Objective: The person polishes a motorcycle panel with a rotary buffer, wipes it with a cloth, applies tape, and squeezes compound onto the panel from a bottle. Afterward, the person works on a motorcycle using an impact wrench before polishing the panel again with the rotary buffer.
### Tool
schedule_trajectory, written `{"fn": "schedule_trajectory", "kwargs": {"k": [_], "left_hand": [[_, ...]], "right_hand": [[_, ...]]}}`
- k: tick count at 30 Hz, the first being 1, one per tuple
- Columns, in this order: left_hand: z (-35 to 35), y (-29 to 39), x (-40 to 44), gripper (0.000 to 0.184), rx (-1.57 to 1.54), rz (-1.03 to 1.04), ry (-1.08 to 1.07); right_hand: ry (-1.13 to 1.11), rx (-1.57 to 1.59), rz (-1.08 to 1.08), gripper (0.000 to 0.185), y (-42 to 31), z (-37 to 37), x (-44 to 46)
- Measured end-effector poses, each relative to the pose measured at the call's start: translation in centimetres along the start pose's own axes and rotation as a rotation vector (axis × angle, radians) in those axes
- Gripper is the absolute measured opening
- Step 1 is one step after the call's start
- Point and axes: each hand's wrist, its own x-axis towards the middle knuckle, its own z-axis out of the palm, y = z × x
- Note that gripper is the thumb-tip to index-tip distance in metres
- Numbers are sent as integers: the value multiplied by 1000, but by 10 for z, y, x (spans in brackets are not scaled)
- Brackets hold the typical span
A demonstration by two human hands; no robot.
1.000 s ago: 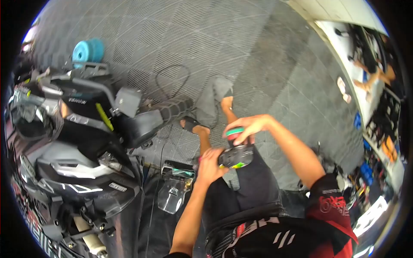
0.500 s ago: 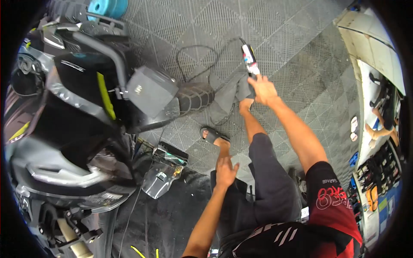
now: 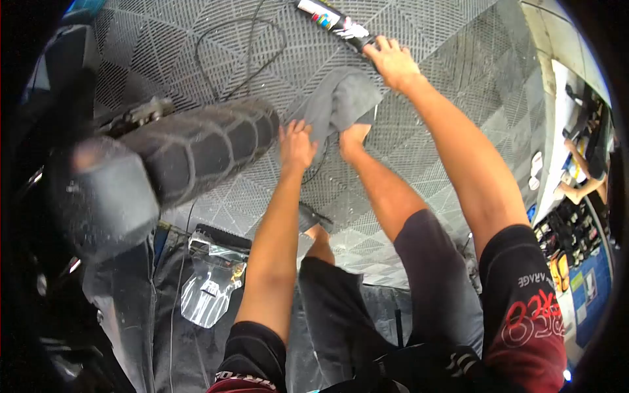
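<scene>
A black cylindrical tool with white and coloured stickers [image 3: 334, 25] lies across the tiled floor near the top. My right hand [image 3: 393, 62] is at its lower end, fingers bent over it. A grey cloth [image 3: 341, 98] is bunched on the floor beside my foot, partly covering it. My left hand [image 3: 298, 147] reaches to the cloth's left edge, fingers spread, with nothing seen in its grasp. A clear plastic part [image 3: 206, 295] rests on the black surface left of my left forearm.
A motorcycle's tyre [image 3: 203, 147] stands at the left, close to my left hand. A black cable [image 3: 283, 39] loops over the floor. Another person's arm [image 3: 580, 190] shows at the far right, near a wall with shelved items.
My left hand has moved up from my knee to the cloth. The view has shifted closer to the tyre and floor. My right hand stays at the tool's end.
</scene>
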Motion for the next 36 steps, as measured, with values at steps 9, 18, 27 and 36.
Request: {"fn": "schedule_trajectory", "kwargs": {"k": [9, 18, 27, 36], "left_hand": [[-200, 139, -285, 21, -640, 205, 213], [-464, 273, -601, 33, -398, 625, 223], [-607, 400, -683, 28, -278, 821, 340], [-723, 510, -565, 34, -70, 744, 30]], "right_hand": [[-124, 362, -782, 72, -153, -82, -244], [546, 624, -227, 51, -217, -235, -689], [815, 953, -149, 35, -126, -345, -922], [742, 880, -45, 23, 68, -436, -914]]}}
